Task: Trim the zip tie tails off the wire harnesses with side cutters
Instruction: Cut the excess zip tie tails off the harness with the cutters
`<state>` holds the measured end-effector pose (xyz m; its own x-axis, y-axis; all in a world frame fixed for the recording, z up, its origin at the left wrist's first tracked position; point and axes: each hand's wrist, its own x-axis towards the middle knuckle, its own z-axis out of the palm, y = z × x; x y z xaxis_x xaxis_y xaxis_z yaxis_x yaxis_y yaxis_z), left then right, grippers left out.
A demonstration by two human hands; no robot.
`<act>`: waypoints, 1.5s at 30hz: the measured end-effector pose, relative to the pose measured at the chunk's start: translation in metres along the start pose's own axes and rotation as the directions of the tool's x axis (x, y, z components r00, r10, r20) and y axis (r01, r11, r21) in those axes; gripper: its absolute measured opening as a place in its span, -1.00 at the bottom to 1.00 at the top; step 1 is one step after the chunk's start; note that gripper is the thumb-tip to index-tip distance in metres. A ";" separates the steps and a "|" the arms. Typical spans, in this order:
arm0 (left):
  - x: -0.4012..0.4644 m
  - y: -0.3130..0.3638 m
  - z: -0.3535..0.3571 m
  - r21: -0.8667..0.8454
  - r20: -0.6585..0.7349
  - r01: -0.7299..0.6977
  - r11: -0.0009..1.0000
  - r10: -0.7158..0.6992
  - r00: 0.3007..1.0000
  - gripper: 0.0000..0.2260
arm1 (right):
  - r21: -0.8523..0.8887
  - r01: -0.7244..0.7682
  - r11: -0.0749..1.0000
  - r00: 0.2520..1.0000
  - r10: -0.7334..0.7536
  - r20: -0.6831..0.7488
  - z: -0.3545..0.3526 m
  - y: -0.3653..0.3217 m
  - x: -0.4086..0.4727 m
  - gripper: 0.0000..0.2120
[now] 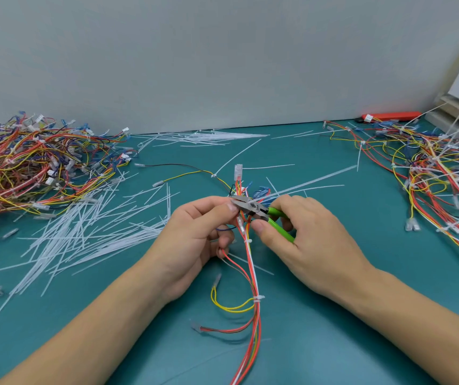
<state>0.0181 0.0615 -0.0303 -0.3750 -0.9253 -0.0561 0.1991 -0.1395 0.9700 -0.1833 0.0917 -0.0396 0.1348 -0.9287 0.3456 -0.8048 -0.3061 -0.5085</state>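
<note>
A wire harness [253,276] of red, white and yellow wires runs from the bottom edge up to the middle of the teal table. My left hand [197,240] pinches its wires near the top, fingers curled round them. My right hand [306,234] grips the green-handled side cutters [274,218]. Their steel jaws [243,202] point left and sit at the bundle just by my left fingertips. A small white zip tie head [247,242] shows on the harness below the jaws, another zip tie [258,298] lower down. A white connector [238,171] tops the harness.
A heap of harnesses [28,165] lies at the left. Cut zip tie tails [89,234] are strewn beside it and along the back [208,136]. More harnesses with long tails [431,173] pile at the right. A red tool [392,116] lies by the wall.
</note>
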 end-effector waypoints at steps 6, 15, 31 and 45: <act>0.000 0.001 -0.001 0.008 0.019 0.023 1.000 -0.023 1.000 -0.91 | -0.038 -0.066 0.997 0.996 0.063 -0.070 0.001 0.003 -0.003 -0.50; -0.001 0.001 -0.001 -0.021 0.035 0.016 1.000 -0.015 0.999 -0.91 | 0.030 -0.031 0.999 0.999 0.032 -0.025 0.001 0.003 0.000 -0.54; 0.000 0.001 -0.001 -0.017 0.025 0.032 0.999 -0.031 0.999 -0.94 | 0.012 -0.026 1.000 0.999 0.027 -0.018 0.000 0.003 0.000 -0.58; 0.000 0.001 0.000 -0.015 0.015 0.029 0.999 -0.029 0.999 -0.86 | 0.010 -0.045 0.999 0.998 0.044 0.047 -0.001 0.000 0.001 -0.53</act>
<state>0.0183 0.0617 -0.0288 -0.3940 -0.9156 -0.0803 0.2018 -0.1715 0.9643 -0.1843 0.0914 -0.0387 0.1259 -0.9502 0.2852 -0.8043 -0.2660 -0.5314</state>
